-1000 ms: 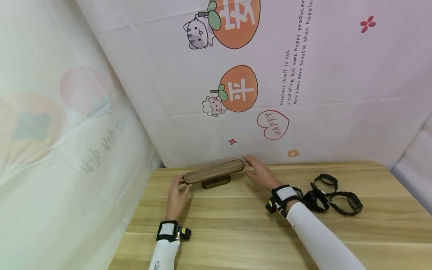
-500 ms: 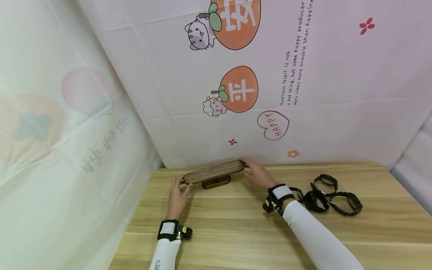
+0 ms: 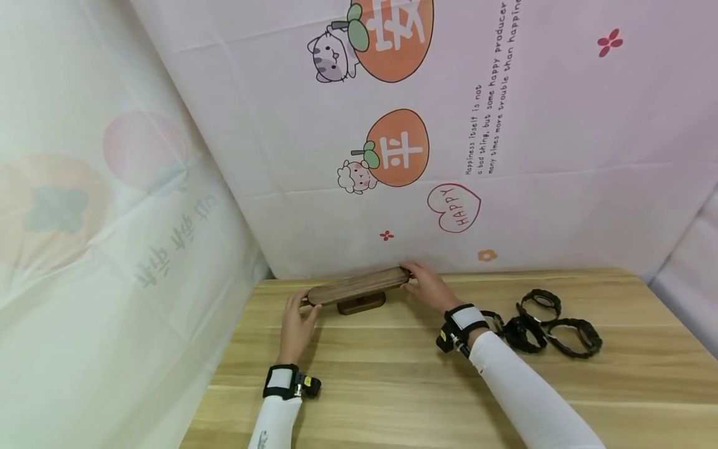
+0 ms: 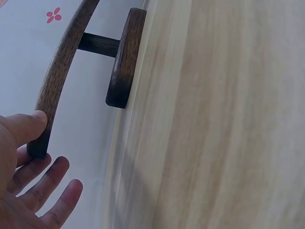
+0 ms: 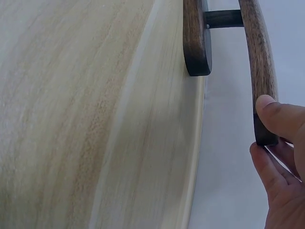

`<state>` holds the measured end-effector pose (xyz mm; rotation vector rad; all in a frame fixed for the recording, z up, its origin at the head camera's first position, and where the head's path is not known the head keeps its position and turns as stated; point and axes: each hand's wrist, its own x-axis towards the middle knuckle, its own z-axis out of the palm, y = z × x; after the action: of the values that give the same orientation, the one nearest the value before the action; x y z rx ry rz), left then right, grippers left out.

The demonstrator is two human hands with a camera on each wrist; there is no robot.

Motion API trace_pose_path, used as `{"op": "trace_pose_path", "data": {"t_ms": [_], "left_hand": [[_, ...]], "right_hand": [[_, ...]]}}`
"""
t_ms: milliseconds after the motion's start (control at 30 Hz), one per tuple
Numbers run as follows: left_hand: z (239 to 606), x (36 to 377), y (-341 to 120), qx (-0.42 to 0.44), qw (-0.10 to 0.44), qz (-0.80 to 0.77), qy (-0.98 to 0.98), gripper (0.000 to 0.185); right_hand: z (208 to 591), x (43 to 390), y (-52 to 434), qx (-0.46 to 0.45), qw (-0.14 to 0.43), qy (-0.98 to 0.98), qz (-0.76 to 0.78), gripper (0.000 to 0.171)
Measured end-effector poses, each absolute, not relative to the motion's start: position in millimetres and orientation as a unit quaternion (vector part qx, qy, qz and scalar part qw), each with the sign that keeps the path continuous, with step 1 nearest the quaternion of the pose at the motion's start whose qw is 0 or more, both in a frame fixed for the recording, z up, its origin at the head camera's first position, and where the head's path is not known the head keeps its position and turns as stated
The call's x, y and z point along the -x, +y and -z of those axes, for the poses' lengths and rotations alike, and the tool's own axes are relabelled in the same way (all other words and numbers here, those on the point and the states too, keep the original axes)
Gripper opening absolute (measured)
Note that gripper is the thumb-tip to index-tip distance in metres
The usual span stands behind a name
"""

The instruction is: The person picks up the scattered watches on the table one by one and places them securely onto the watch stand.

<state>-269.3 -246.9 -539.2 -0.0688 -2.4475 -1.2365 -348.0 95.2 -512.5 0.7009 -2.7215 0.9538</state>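
The wooden watch stand (image 3: 359, 288) sits at the tabletop's (image 3: 392, 374) back edge, gripped at each bar end by the left hand (image 3: 295, 324) and right hand (image 3: 429, 288). Uneven lifting could tip it off its small base.

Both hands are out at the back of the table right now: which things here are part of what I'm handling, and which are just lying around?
In hand:
- wooden stand, at the table's back edge
- left hand, thumb on the bar's left end
- right hand, thumb and fingers at the bar's right end

Lying about:
- black watches, untouched to the right
- table
- printed backdrop cloth
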Motion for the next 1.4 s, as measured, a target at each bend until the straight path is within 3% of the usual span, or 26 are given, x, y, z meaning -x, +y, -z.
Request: {"op": "trace_pose_path", "data": {"t_ms": [1400], "left_hand": [[542.4, 277.7, -198.5, 0.057, 0.185, 0.444, -0.875, 0.051]], "right_hand": [[513.3, 323.8, 152.5, -0.217, 0.129, -0.921, -0.296, 0.055]]}}
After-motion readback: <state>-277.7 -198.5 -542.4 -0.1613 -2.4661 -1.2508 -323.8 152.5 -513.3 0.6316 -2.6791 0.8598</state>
